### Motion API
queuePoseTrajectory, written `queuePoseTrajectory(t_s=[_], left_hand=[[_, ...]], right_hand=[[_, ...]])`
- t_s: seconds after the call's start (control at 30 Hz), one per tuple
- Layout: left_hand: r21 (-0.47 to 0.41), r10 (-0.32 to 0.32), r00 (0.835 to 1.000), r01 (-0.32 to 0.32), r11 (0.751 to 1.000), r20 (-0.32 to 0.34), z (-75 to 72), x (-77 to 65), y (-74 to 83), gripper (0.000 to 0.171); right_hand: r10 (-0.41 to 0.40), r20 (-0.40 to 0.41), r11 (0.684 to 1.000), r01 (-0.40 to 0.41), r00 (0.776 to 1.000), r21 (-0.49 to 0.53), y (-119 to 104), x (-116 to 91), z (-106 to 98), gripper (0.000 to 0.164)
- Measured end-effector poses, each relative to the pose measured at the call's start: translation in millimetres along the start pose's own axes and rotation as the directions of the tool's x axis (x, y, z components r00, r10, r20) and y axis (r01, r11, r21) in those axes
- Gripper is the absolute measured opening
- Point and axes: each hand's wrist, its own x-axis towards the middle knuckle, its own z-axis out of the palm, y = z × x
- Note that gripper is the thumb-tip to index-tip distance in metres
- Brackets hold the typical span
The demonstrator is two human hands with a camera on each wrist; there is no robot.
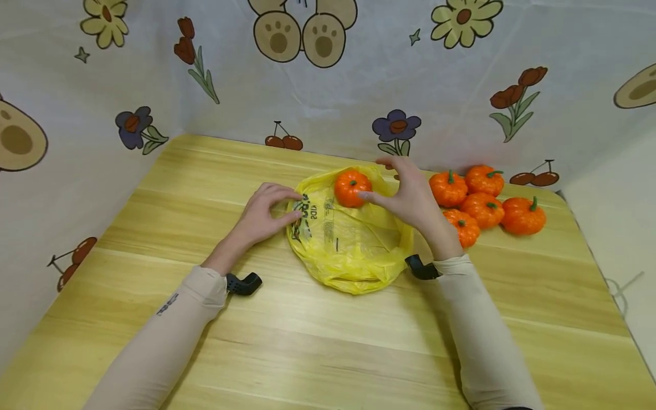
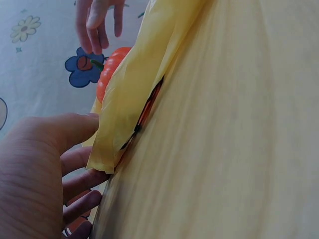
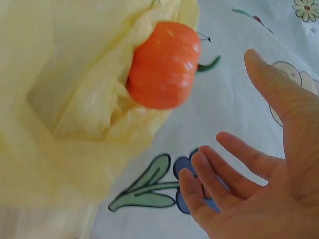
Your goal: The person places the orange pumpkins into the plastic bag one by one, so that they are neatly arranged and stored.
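Note:
A yellow plastic bag point(image 1: 328, 273) lies spread on the table with its mouth opened wide and dark print on its inner left side. One small orange pumpkin point(image 1: 352, 188) with a green stem sits in it toward the back. My left hand point(image 1: 263, 213) holds the bag's left rim; in the left wrist view, the thumb and fingers point(image 2: 82, 181) are at the bag's edge. Over the bag's back right side is my right hand point(image 1: 410, 193), fingers spread and holding nothing. The right wrist view shows a gap between this hand point(image 3: 269, 184) and the pumpkin point(image 3: 167, 64).
Several more orange pumpkins point(image 1: 482, 209) are grouped on the table point(image 1: 307, 353) to the right of the bag, beyond the right forearm. A white cloth point(image 1: 328, 97) printed with flowers, cherries and paws hangs along the back and left edges.

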Motion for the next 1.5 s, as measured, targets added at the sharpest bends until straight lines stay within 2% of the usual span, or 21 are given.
queuePoseTrajectory(t_s=[0.27, 0.5, 0.63, 0.87, 1.07, 1.33, 1.4, 1.5], left_hand=[[-0.006, -0.006, 1.0, 0.006, 1.0, 0.003, -1.0, -0.6, -0.1, 0.038], [-0.022, -0.006, 1.0, 0.006, 1.0, 0.006, -1.0, 0.3, 2.1, 0.039], [-0.019, 0.0, 1.0, 0.0, 1.0, 0.0, -1.4, 0.3, 1.0, 0.039], [-0.014, 0.017, 1.0, -0.017, 1.0, -0.004, -1.0, 0.3, 0.3, 0.037], [-0.019, 0.017, 1.0, -0.017, 1.0, -0.001, -0.6, 0.2, 0.1, 0.038], [-0.009, -0.003, 1.0, 0.003, 1.0, 0.007, -1.1, 0.7, 1.6, 0.038], [-0.005, -0.006, 1.0, 0.006, 1.0, 0.008, -1.2, 0.6, 2.1, 0.039], [-0.007, -0.01, 1.0, 0.01, 1.0, 0.01, -1.7, 0.4, 3.7, 0.039]], right_hand=[[0.013, -0.076, 1.0, -0.013, 0.997, -0.008, 10.2, -10.1, -27.9, 0.073], [0.113, -0.131, 0.993, -0.115, 0.985, -0.012, 24.5, -29.2, -65.2, 0.073], [0.158, -0.152, 0.987, -0.161, 0.976, -0.009, 41.2, -40.5, -84.1, 0.072], [0.189, -0.247, 0.979, -0.201, 0.95, -0.022, 81.9, -62.7, -111.3, 0.065], [0.272, -0.264, 0.959, -0.284, 0.925, -0.009, 109.1, -87.8, -137.6, 0.063], [0.303, -0.251, 0.951, -0.308, 0.919, 0.02, 131.2, -106.6, -149.3, 0.053], [0.319, -0.266, 0.946, -0.323, 0.91, 0.029, 136.0, -109.1, -151.1, 0.054], [0.359, -0.301, 0.93, -0.366, 0.884, 0.034, 142.7, -112.2, -155.1, 0.056]])
